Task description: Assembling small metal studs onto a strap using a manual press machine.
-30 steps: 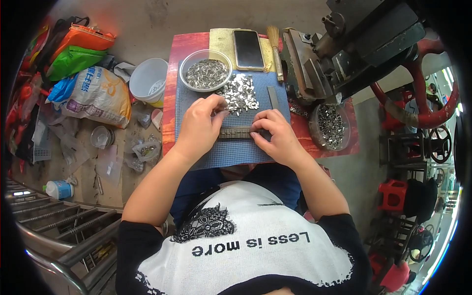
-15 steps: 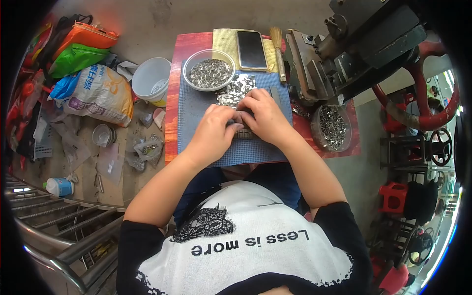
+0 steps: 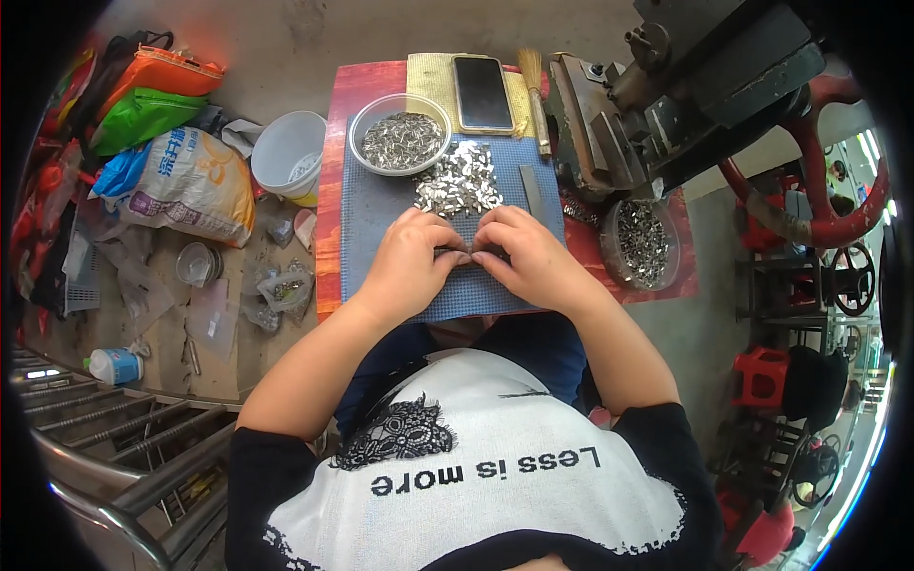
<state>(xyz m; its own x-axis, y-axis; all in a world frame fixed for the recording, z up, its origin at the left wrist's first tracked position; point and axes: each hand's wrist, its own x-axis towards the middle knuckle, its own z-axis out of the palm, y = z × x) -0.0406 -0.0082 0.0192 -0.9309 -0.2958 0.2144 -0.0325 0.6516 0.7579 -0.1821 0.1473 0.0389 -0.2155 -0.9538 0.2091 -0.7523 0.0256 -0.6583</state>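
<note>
Both hands meet over the near middle of a blue ribbed mat (image 3: 367, 214). My left hand (image 3: 414, 252) is closed, thumb and fingers around the left end of a dark metal bar (image 3: 491, 249). My right hand (image 3: 519, 249) is closed in the same way around its right end, and the two thumb tips nearly touch. Fingers cover most of the bar. Just beyond the fingertips lies a pile of small shiny metal pieces (image 3: 457, 181). A clear round bowl (image 3: 356, 143) of thin metal pins stands at the pile's far left. A flat grey metal strip (image 3: 531, 190) lies right of the pile.
A phone (image 3: 483, 93) rests on a yellow cloth (image 3: 430, 76) at the far edge, beside a small brush (image 3: 535, 100). A heavy dark press (image 3: 705, 105) stands at the right, near a tub of metal parts (image 3: 643, 243). A white bucket (image 3: 286, 152) and sacks (image 3: 195, 181) are at left.
My right hand has moved right and nearer, off the edge of the pile, and my left hand slightly nearer. Both thumbs now line up along the dark bar; more of the pile and the grey strip shows.
</note>
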